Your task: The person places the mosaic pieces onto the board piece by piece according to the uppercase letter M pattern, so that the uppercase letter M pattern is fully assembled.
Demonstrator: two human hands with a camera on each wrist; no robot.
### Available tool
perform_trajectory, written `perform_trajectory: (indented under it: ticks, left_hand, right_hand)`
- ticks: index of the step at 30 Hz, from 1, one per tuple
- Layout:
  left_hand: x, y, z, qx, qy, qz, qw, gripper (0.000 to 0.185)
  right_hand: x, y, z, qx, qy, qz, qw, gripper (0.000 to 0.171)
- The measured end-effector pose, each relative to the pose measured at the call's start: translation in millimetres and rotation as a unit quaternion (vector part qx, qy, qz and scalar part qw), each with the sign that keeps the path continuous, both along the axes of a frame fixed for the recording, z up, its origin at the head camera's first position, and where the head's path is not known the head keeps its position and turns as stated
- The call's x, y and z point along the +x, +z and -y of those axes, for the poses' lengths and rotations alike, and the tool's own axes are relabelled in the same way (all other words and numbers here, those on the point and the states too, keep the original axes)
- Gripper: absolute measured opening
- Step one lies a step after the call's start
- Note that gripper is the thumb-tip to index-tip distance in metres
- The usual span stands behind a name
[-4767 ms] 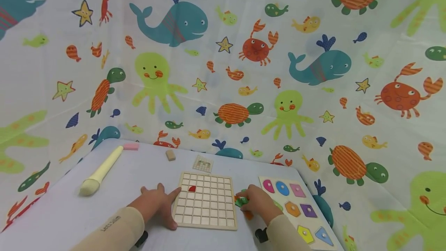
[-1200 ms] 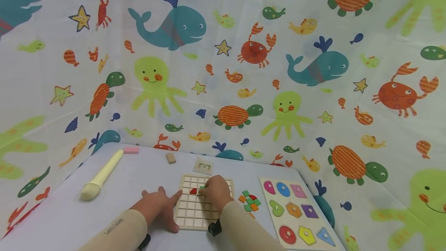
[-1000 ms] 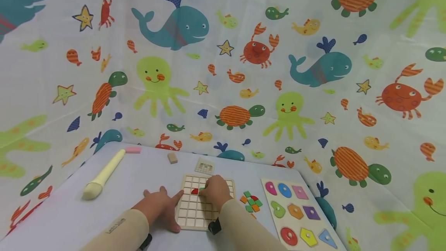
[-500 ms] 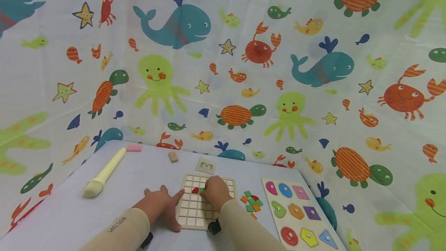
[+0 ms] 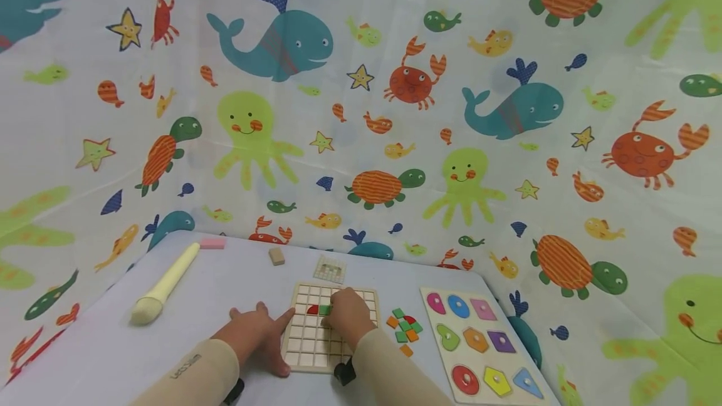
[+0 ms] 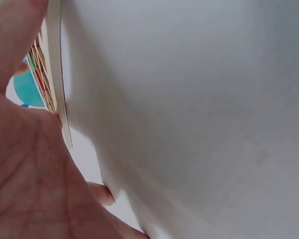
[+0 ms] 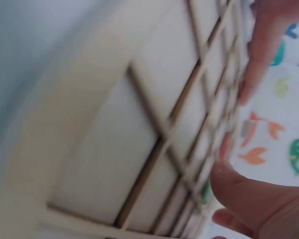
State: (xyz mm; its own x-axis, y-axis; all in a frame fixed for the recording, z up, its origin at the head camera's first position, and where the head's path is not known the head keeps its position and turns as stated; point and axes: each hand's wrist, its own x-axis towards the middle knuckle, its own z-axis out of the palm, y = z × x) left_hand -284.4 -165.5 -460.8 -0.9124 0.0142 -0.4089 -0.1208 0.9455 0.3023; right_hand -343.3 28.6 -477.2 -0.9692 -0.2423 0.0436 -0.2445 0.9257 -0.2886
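A square wooden grid board lies on the table. In one of its upper cells sits a red quarter-circle tile, with a green square tile directly to its right. My right hand is over the board, fingertips right at the green tile; the right wrist view shows the thumb stretched out close over the cells. Spread wide, my left hand rests thumb and forefinger against the board's left edge. The left wrist view shows its palm beside the board's side.
Right of the board lie loose green, orange and red tiles, then a shape puzzle board with knobbed pieces. Behind are a small pattern card and a wooden block. A pale yellow club-shaped object and pink block lie left.
My right hand has moved from the loose tiles to the board, and a green tile now lies beside the red one. Lately its fingers shifted slightly, uncovering more green. The left hand stays put.
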Motion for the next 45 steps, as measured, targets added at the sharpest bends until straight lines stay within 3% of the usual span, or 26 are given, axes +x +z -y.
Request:
perform_trajectory:
  ticks: [4, 9, 14, 18, 21, 26, 31, 39, 45]
  left_hand:
    - [0.5, 0.6, 3, -0.004, -0.001, -0.004, 1.0000, 0.124]
    - [0.3, 3.8, 4, -0.012, -0.014, -0.009, 0.9998, 0.125]
    - [0.5, 6.7, 5, -0.003, -0.013, 0.001, 0.9999, 0.123]
    - [0.2, 6.9, 7, 0.000, -0.008, 0.005, 1.0000, 0.121]
    - [-0.1, 6.7, 8, 0.000, -0.007, 0.006, 1.0000, 0.121]
    - [-2.4, 6.1, 7, 0.004, -0.008, 0.007, 0.9999, 0.122]
    - [-3.6, 1.7, 8, 0.008, 0.002, 0.013, 0.9999, 0.125]
    - [-4.0, -2.7, 5, 0.022, 0.003, 0.017, 0.9996, 0.126]
    - [-3.3, -1.3, 2, 0.018, -0.002, 0.017, 0.9997, 0.125]
  right_hand:
    - [23.1, 6.5, 3, -0.057, -0.008, 0.010, 0.998, 0.046]
    - [57.3, 4.8, -3, -0.133, -0.014, 0.038, 0.990, 0.052]
    - [75.0, 2.1, -40, -0.161, -0.039, 0.040, 0.985, 0.057]
    - [70.5, 1.7, -91, -0.153, -0.060, 0.028, 0.986, 0.059]
    - [63.3, -0.2, -128, -0.129, -0.099, 0.027, 0.986, 0.056]
    - [52.6, -4.5, -165, -0.078, -0.158, 0.052, 0.983, 0.049]
    - [46.0, -9.6, -173, -0.053, -0.161, 0.083, 0.982, 0.040]
    - [35.2, -12.0, -175, 0.007, -0.132, 0.086, 0.987, 0.037]
    - [33.5, -12.9, -177, -0.006, -0.127, 0.080, 0.989, 0.031]
